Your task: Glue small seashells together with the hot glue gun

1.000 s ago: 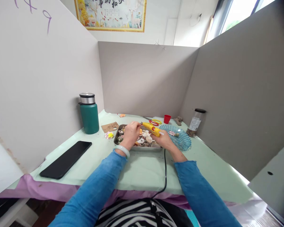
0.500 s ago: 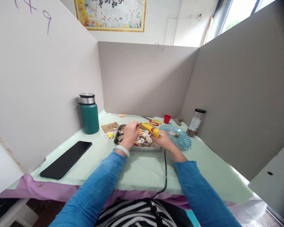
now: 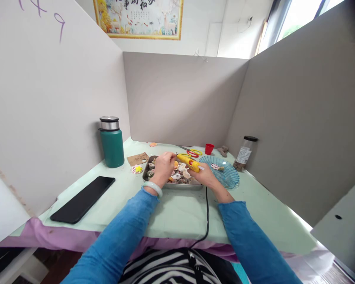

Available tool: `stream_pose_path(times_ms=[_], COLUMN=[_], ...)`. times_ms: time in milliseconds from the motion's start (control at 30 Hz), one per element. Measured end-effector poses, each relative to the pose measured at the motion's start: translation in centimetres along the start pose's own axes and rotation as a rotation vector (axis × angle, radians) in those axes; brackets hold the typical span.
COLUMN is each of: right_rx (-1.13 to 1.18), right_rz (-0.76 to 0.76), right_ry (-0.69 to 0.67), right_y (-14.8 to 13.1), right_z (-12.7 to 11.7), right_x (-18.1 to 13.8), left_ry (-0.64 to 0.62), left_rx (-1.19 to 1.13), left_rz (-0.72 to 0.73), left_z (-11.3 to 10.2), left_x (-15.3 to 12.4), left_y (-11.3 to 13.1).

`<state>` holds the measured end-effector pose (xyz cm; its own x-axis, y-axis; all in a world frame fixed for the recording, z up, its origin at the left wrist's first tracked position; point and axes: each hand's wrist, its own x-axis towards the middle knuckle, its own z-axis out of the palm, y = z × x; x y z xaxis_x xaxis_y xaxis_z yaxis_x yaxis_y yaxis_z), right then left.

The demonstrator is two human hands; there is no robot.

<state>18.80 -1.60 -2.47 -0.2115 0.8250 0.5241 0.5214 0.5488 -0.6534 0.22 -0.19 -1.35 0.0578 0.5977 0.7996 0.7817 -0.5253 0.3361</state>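
Note:
My right hand (image 3: 203,173) is closed around a yellow hot glue gun (image 3: 189,162), whose nozzle points left. At that nozzle my left hand (image 3: 165,165) is pinched shut; whatever small thing its fingertips hold is hidden. Both hands are above a metal tray (image 3: 177,186) filled with seashells (image 3: 185,174). From the glue gun a black cord (image 3: 207,213) runs down over the table's front edge. A blue scalloped plate (image 3: 232,177) with a few small pieces on it lies just right of my right hand.
A green bottle (image 3: 111,148) and a black phone (image 3: 83,199) are at the left. Near the tray lie a brown card (image 3: 137,159) and a yellow-flowered decoration (image 3: 137,169). Scissors (image 3: 195,152), a red cup (image 3: 209,149) and a clear jar (image 3: 245,154) stand behind and right. Grey panels (image 3: 183,98) enclose the table.

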Motion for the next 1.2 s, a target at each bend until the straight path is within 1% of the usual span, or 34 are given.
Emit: stream_pose_path(times_ms=[267,600,933,1200], right_rx=[0.032,0.011,0.035,0.022], right_rz=[0.029,0.022,0.025,0.019], right_ry=[0.039,0.002,0.042,0.030], right_y=[0.07,0.00,0.24,0.22], right_z=[0.00,-0.05,0.02,0.01], right_x=[0.02,-0.08,0.09,0.03], left_ry=[-0.020,-0.012,-0.026,-0.030], left_rx=[-0.004,-0.006,-0.001,-0.005], left_rz=[0.003,-0.016,-0.012,-0.014], left_z=[-0.11,-0.06,-0.13,-0.13], left_x=[-0.02,-0.01,-0.06,-0.05], left_y=[0.23,0.10,0.31,0.38])
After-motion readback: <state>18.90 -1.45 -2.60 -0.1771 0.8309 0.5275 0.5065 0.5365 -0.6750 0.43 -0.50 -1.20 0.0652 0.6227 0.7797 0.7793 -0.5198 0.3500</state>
